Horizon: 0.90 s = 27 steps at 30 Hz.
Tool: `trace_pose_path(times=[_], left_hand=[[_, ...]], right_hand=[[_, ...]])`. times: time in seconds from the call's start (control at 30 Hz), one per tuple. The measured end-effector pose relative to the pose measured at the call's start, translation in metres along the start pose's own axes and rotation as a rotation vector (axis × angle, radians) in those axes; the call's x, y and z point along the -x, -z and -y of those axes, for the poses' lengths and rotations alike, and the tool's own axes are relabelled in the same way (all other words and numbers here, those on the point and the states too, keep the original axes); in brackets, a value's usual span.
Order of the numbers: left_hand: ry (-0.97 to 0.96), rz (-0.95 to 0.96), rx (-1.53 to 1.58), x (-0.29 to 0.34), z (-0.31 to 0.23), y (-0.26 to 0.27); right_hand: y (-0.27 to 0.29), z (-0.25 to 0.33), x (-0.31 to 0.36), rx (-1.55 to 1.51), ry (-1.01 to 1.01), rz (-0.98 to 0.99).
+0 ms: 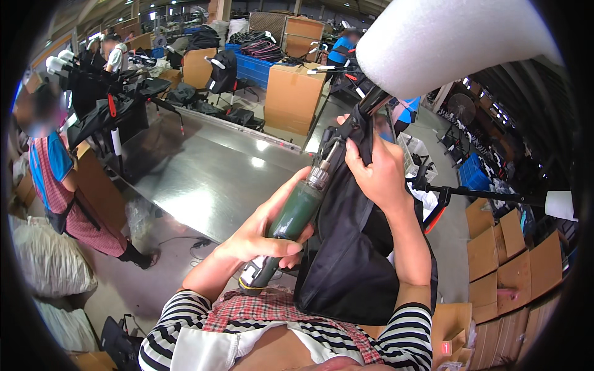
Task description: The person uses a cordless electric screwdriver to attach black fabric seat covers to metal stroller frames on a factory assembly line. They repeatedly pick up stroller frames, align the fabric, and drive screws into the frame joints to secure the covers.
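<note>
My left hand point(272, 232) is wrapped round a green cordless screwdriver point(292, 213), which tilts up and to the right. Its bit end meets a black joint point(346, 131) on a dark frame tube. Around that tube, just below a white foam-wrapped end point(427, 46), my right hand point(380, 170) is closed on black fabric point(356, 247). The cloth hangs down in front of my chest and over my right forearm's inner side. Whatever fastener sits at the bit's tip is too small to make out.
A shiny metal table point(210, 167) stretches ahead to the left, with folded black frames point(117, 105) at its far end. A person in a blue-sleeved top point(52, 179) stands left. Cardboard boxes point(516, 272) are stacked right; a tall carton point(294, 99) stands beyond the table.
</note>
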<state>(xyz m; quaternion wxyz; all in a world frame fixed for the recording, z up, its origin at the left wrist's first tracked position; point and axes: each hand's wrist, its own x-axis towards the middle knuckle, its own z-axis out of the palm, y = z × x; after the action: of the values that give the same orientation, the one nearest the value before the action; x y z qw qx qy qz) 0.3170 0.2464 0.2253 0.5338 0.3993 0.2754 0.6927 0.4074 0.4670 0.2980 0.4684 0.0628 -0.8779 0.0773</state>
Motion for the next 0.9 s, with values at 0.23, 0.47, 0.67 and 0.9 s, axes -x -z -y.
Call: trace_pose_path(times=[0.23,0.47,0.67,0.9], left_hand=[[-0.088,0.039,-0.072,-0.002,-0.013,-0.003],[-0.07,0.023,-0.133,0.006,-0.012,0.007],[-0.079,0.014,-0.141,0.008,-0.01,0.012],[-0.048,-0.007,-0.148,0.01,-0.015,0.015]], right_hand=[[0.004,0.003,-0.004,-0.021,-0.028,0.003],[0.002,0.0,-0.009,-0.046,-0.039,0.037],[-0.001,-0.004,-0.009,-0.078,-0.029,0.044],[-0.006,-0.004,-0.012,-0.083,-0.023,0.059]])
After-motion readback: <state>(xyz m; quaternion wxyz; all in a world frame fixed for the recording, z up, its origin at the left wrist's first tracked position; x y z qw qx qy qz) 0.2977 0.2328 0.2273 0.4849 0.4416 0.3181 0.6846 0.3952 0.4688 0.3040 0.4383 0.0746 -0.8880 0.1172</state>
